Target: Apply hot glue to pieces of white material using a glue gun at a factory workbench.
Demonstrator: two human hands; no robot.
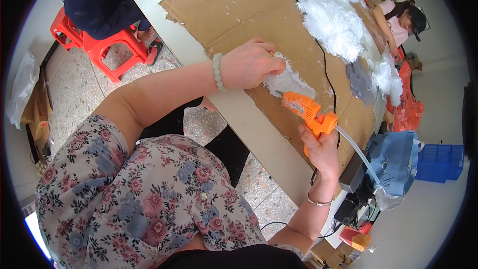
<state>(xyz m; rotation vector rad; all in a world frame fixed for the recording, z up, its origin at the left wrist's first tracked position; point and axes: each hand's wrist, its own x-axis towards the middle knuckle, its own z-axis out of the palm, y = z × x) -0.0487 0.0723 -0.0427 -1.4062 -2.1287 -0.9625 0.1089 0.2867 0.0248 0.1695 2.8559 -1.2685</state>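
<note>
My right hand [322, 150] is wrapped round the handle of an orange hot glue gun [304, 107], whose nozzle points up and left. A long clear glue stick [356, 144] trails out of the gun's back end. Just past the nozzle lies a white fringed fabric piece [291, 82] on the cardboard. My left hand [254, 64] is closed in a pinch at the upper end of this piece. Its fingertips appear to grip the fabric edge.
A brown cardboard sheet [239, 25] covers the table [249, 119], with a black cable [324, 65] across it. White fringed piles [333, 25] lie beyond. Blue bag [393, 159] and black adapters [351, 209] sit at right. One person [396, 20] works opposite; another sits on a red stool [112, 52].
</note>
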